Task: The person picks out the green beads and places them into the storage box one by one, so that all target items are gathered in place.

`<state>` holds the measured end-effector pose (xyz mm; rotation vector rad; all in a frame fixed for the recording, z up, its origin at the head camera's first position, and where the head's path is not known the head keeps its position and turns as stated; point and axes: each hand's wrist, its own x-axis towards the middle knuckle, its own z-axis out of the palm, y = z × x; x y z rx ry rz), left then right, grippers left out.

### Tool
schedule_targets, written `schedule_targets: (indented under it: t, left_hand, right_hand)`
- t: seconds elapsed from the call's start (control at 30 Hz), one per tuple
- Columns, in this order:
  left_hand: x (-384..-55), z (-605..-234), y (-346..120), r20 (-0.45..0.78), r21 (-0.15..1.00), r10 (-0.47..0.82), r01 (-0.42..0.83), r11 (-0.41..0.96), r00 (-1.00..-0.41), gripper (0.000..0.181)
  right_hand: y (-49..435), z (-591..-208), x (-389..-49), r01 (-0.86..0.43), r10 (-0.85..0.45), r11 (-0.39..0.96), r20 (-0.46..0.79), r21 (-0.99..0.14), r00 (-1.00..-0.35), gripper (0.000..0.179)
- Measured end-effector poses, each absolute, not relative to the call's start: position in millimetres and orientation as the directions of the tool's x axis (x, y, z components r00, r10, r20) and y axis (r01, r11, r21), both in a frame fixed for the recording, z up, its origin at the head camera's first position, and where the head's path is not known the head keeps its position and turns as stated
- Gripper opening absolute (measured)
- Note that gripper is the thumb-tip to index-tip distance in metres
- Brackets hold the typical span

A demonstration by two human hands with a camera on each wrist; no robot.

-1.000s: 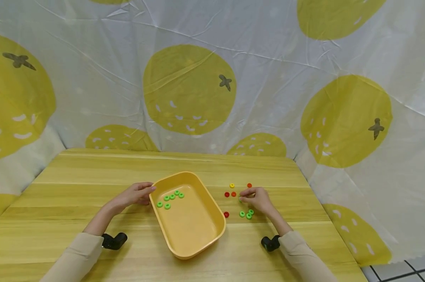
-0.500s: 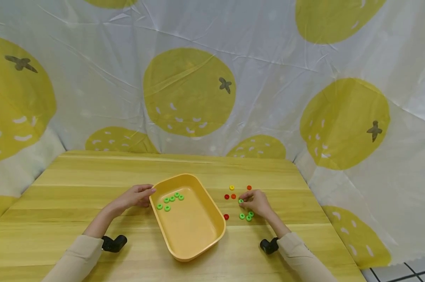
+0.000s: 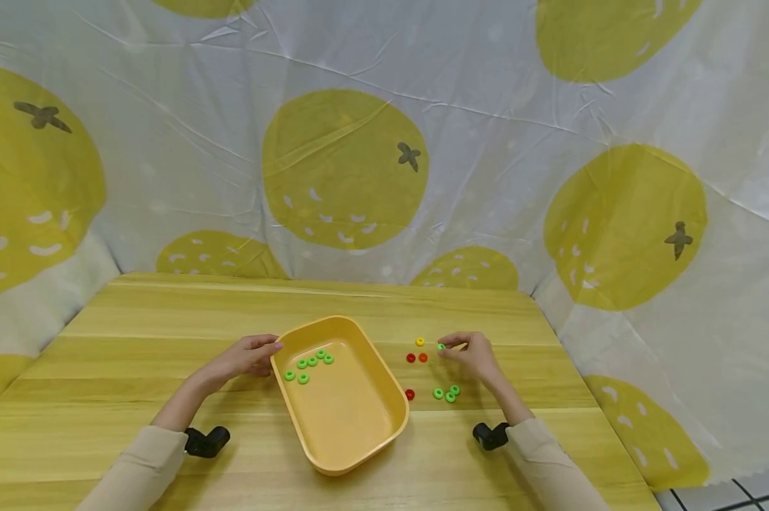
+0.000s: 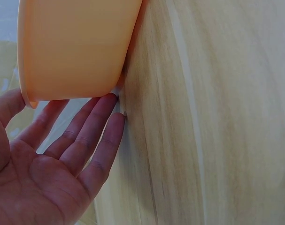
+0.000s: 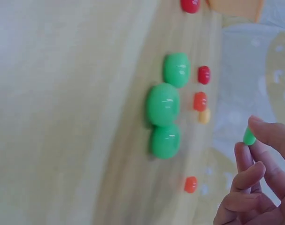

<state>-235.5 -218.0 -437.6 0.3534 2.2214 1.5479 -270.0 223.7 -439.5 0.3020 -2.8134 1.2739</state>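
Thumb and fingers of my left hand [image 3: 247,356] hold a yellow-orange plastic tray [image 3: 346,415] at its left corner. In the left wrist view, the thumb is at the tray's rim [image 4: 22,79] and the other fingers lie along its outer wall. Several green ring beads [image 3: 311,362] lie in the tray's far left part. Right of the tray, my right hand [image 3: 478,355] pinches one green ring bead [image 5: 249,137] between thumb and fingertips, raised above the table. Three green beads [image 3: 450,397] lie close together on the table, nearer me than that hand.
Between tray and right hand lie two red beads [image 3: 411,358], an orange bead [image 3: 423,358] and a yellow bead [image 3: 420,342]. Another orange bead [image 5: 190,184] shows in the right wrist view. The wooden table [image 3: 186,312] ends at a fruit-print cloth [image 3: 474,177].
My right hand has lifted a green bead off the table and shifted slightly toward the far side, now covering one orange bead in the head view. The left hand and tray stay put.
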Motion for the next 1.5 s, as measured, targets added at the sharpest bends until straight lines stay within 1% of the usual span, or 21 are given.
schedule_targets:
  t: [0.1, 0.23, 0.43, 0.6, 0.83, 1.07, 1.27, 1.37, 1.5]
  left_hand:
    - [-235.2, -437.2, -217.8, -0.189, 0.934, 0.421, -0.03, 0.357, -0.887, 0.062]
    - [-234.5, -437.3, -217.7, -0.196, 0.931, 0.417, -0.035, 0.364, -0.888, 0.064]
    - [-233.2, -437.0, -218.4, -0.203, 0.926, 0.41, -0.038, 0.376, -0.889, 0.066]
    - [-232.9, -435.9, -217.9, -0.2, 0.926, 0.413, -0.033, 0.376, -0.889, 0.067]
    - [-234.0, -435.3, -217.2, -0.189, 0.929, 0.428, -0.02, 0.369, -0.884, 0.064]
    - [-234.2, -435.4, -216.9, -0.195, 0.927, 0.422, -0.026, 0.374, -0.886, 0.064]
    - [-233.8, -435.5, -215.9, -0.199, 0.926, 0.413, -0.033, 0.375, -0.889, 0.066]
    - [-234.0, -435.8, -216.0, -0.195, 0.928, 0.416, -0.03, 0.371, -0.888, 0.064]
    - [-234.7, -435.5, -216.5, -0.187, 0.932, 0.433, -0.02, 0.361, -0.882, 0.061]
  right_hand:
    - [221.6, -432.5, -271.5, -0.19, -0.156, 0.624, 0.117, -0.758, -0.981, 0.021]
    - [215.1, -425.5, -274.7, -0.163, -0.152, 0.588, 0.09, -0.792, -0.984, 0.024]
    - [190.3, -409.9, -278.3, -0.149, -0.17, 0.542, 0.066, -0.827, -0.983, 0.025]
    - [162.2, -395.5, -285.1, -0.177, -0.208, 0.514, 0.079, -0.839, -0.975, 0.024]
    - [124.9, -383.8, -291.4, -0.261, -0.285, 0.461, 0.137, -0.848, -0.949, 0.023]
    - [89.3, -382.4, -291.8, -0.285, -0.347, 0.409, 0.142, -0.867, -0.927, 0.023]
    - [61.2, -384.7, -288.9, -0.316, -0.387, 0.409, 0.151, -0.856, -0.91, 0.021]
    - [48.7, -389.7, -288.1, -0.326, -0.411, 0.401, 0.15, -0.856, -0.899, 0.019]
    - [33.6, -399.6, -287.5, -0.362, -0.454, 0.428, 0.149, -0.828, -0.879, 0.016]
